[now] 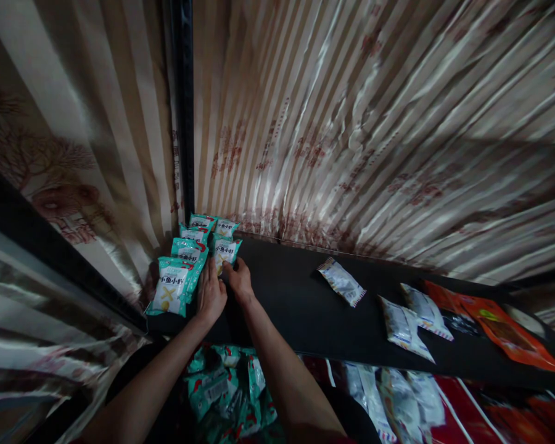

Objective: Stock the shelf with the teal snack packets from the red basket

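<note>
On the left end of the black shelf, several teal snack bags stand in a row, one behind another. A second, shorter row beside it has a teal bag in front of another teal bag. My left hand lies with straightened fingers against the side of the left row, holding nothing. The fingers of my right hand are closed on the lower right part of the front bag in the second row.
White and blue packets and orange bags lie on the shelf to the right. Below its front edge are a heap of teal bags and more packets. Patterned curtains hang behind, with a dark upright post.
</note>
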Available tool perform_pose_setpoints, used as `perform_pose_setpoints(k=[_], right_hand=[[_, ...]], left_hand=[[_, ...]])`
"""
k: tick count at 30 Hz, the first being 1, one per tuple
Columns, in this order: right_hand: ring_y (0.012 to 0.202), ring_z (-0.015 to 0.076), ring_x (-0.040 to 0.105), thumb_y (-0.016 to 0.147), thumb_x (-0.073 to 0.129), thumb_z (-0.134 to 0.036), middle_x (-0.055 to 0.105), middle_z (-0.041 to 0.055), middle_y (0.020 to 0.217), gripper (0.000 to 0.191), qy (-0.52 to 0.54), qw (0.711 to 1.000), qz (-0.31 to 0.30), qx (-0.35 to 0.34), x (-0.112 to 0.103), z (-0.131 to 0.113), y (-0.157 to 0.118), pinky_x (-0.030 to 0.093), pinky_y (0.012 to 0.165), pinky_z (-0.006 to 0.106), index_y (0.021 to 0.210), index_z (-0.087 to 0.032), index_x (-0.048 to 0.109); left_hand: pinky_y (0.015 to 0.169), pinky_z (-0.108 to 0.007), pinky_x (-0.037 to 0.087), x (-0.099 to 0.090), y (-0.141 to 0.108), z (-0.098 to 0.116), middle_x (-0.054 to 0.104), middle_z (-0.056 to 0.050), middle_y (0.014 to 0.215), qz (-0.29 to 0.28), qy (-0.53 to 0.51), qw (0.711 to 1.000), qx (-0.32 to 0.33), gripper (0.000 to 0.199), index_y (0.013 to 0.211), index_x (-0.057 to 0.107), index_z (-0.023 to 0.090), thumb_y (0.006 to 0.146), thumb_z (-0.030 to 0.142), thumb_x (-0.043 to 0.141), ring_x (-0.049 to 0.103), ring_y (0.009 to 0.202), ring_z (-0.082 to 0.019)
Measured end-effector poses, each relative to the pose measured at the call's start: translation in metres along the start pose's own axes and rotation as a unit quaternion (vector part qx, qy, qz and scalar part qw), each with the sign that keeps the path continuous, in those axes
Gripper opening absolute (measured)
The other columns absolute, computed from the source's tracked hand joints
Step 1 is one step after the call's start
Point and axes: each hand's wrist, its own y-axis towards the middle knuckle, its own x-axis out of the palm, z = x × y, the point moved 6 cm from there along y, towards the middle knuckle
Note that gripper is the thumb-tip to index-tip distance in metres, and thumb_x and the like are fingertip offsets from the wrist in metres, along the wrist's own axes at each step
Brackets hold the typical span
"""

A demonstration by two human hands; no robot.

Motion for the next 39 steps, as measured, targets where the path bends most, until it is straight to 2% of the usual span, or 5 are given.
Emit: perform_pose_setpoints(k=[8, 16, 23, 32, 39], right_hand=[[0.082, 0.0174, 0.063, 0.076, 0.058, -0.035, 0.069, 0.0057, 0.092, 0.03, 0.003, 1.0, 0.001, -0.022, 0.006, -0.006, 0.013, 0.048, 0.076, 0.028, 0.101, -0.018, 0.062], [0.082, 0.0175, 0.062, 0.077, 0.057, -0.037, 0.069, 0.0049, 0.092, 0.033, 0.014, 1.0, 0.002, -0.02, 0.005, -0.001, 0.019, 0.048, 0.076, 0.028, 0.104, -0.02, 0.063], [0.085, 0.0179, 0.062, 0.077, 0.057, -0.039, 0.069, 0.0051, 0.095, 0.033, -0.002, 0.999, 0.031, -0.035, -0.006, -0.013, 0.017, 0.047, 0.079, 0.029, 0.103, -0.02, 0.063], [0.091, 0.0191, 0.063, 0.077, 0.058, -0.034, 0.068, 0.0065, 0.102, 0.033, 0.0, 0.999, 0.016, -0.031, 0.008, -0.018, 0.017, 0.047, 0.083, 0.031, 0.107, -0.021, 0.061], [0.086, 0.0187, 0.064, 0.079, 0.057, -0.037, 0.07, 0.0045, 0.095, 0.027, -0.043, 0.998, 0.003, -0.036, 0.013, -0.02, 0.018, 0.048, 0.079, 0.03, 0.101, -0.022, 0.062]], left_hand=[[0.112, -0.05, 0.026, 0.008, 0.002, 0.005, 0.024, -0.017, 0.15, 0.017, -0.01, 0.999, 0.027, 0.071, 0.143, 0.021, 0.012, 0.075, -0.001, 0.037, 0.017, 0.14, -0.027], [0.113, -0.049, 0.024, 0.012, 0.002, -0.001, 0.02, -0.017, 0.152, 0.001, 0.006, 0.999, 0.038, 0.071, 0.144, 0.019, 0.012, 0.076, 0.0, 0.036, 0.014, 0.141, -0.026], [0.113, -0.047, 0.025, 0.011, 0.004, 0.004, 0.021, -0.012, 0.152, 0.01, -0.013, 0.998, 0.053, 0.073, 0.145, 0.019, 0.017, 0.076, 0.0, 0.036, 0.016, 0.14, -0.024], [0.113, -0.047, 0.025, 0.012, 0.007, 0.001, 0.022, -0.016, 0.151, 0.018, 0.004, 0.999, 0.047, 0.065, 0.142, 0.024, 0.012, 0.079, 0.001, 0.034, 0.016, 0.14, -0.025], [0.111, -0.05, 0.028, 0.016, 0.008, -0.005, 0.023, -0.017, 0.15, 0.022, 0.009, 0.999, 0.026, 0.062, 0.141, 0.026, 0.013, 0.082, 0.008, 0.04, 0.02, 0.139, -0.029]])
